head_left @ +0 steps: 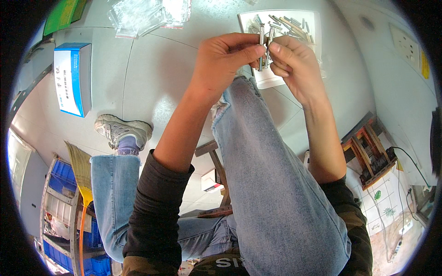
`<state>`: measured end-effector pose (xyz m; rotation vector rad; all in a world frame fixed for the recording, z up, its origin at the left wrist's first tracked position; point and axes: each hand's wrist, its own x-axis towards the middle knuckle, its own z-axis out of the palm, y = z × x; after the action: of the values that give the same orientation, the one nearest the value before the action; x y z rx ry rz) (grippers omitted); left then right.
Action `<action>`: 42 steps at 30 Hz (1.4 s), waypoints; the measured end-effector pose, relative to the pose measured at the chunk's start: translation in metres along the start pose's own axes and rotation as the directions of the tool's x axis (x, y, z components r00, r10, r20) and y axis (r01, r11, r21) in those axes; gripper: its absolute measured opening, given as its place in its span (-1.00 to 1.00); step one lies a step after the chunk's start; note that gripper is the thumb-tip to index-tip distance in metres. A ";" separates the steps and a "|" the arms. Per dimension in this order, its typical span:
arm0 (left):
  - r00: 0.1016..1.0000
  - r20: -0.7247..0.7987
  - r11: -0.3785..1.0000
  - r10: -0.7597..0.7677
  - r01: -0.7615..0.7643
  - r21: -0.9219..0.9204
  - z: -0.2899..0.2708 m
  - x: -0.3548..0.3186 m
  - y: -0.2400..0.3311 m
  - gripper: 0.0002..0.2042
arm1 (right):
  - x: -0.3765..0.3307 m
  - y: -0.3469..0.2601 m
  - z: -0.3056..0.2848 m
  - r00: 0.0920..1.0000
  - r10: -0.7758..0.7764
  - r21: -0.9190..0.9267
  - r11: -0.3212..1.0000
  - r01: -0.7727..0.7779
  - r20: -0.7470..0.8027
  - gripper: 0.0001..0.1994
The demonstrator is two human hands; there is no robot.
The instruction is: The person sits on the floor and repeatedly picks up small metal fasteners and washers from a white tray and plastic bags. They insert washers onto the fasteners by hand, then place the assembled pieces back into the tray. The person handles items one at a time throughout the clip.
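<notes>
In front of me both hands are raised close together over the near part of a white tray [270, 82]. My left hand [220, 62] pinches a slim silver metal rod [261, 39] upright between thumb and fingers. A second slim metal rod [270, 36], with a wider end at the top, is gripped by my right hand [298, 60]. The two rods stand side by side with a narrow gap. Several loose metal rods [294, 28] lie in the tray behind my fingers, next to a clear plastic bag [252, 25] that is partly hidden.
Clear zip bags [138, 16] lie on the floor at the far left, near a blue and white box [71, 80]. A broom [78, 168] leans by a shelf with blue bins [62, 177]. At the right are a wooden stool [368, 149], cables and a wall socket [405, 46].
</notes>
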<state>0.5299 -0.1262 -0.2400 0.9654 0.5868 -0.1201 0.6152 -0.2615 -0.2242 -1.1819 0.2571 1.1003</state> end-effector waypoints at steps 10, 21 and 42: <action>0.998 -0.038 0.999 -0.048 0.048 -0.005 0.001 0.003 -0.006 -0.77 | 0.003 0.014 -0.003 0.997 -0.008 0.071 0.997 0.014 -0.082 -0.89; 0.986 -0.051 0.987 -0.158 0.157 -0.020 0.004 0.006 0.000 -0.76 | -0.002 0.016 0.004 0.984 -0.024 -0.010 1.000 0.023 -0.174 -0.85; 0.991 -0.050 0.981 -0.125 0.116 -0.155 -0.005 0.000 -0.005 -0.83 | -0.019 0.023 0.002 0.988 0.067 -0.084 0.993 -0.079 -0.136 -0.81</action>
<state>0.5258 -0.1253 -0.2457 0.7882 0.6998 -0.1530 0.5867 -0.2706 -0.2249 -1.3372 0.3597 1.1078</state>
